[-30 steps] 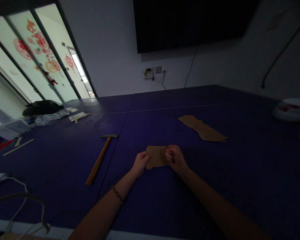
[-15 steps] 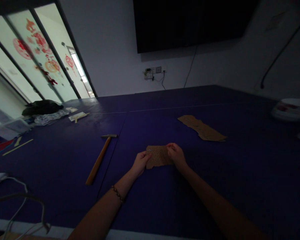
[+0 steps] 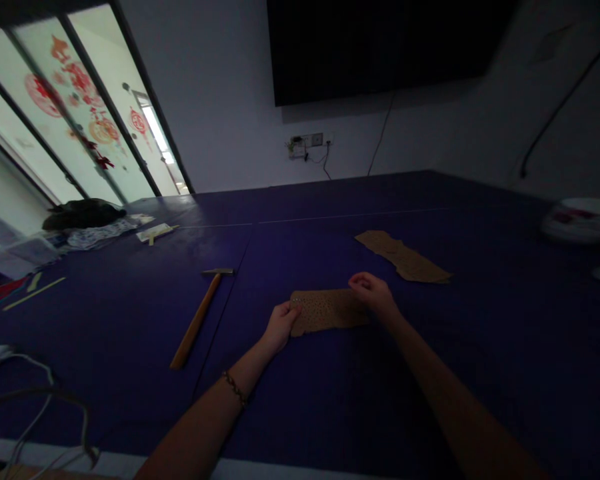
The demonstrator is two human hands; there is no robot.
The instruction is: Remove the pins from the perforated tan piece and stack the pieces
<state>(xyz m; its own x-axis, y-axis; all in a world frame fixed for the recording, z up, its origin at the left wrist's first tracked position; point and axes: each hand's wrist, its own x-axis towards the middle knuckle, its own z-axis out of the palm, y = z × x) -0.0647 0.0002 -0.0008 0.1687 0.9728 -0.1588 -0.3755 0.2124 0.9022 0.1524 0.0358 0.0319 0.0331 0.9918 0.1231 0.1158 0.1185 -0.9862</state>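
A brown piece of cardboard or stiff paper point(image 3: 325, 311), dotted with small holes, lies near the middle of the view. Its left end is pinched in my left hand point(image 3: 281, 325), close to a few small shiny bits at the corner. My right hand point(image 3: 373, 292) is over the piece's right end, fingers curled together; whether they grip anything is hidden. To the left lies a hammer point(image 3: 197, 321) with a wooden handle and metal head. Farther back on the right rests another torn brown piece point(image 3: 404, 257).
The purple tabletop point(image 3: 300, 253) reaches the wall. White cables point(image 3: 50, 393) and a clear plastic box point(image 3: 25, 257) are at the left, with a dark bundle point(image 3: 84, 215) behind. A bowl point(image 3: 583, 220) sits at the far right.
My right hand has moved right and slightly up, uncovering more of the brown piece's right part. My left hand has stayed at the left end.
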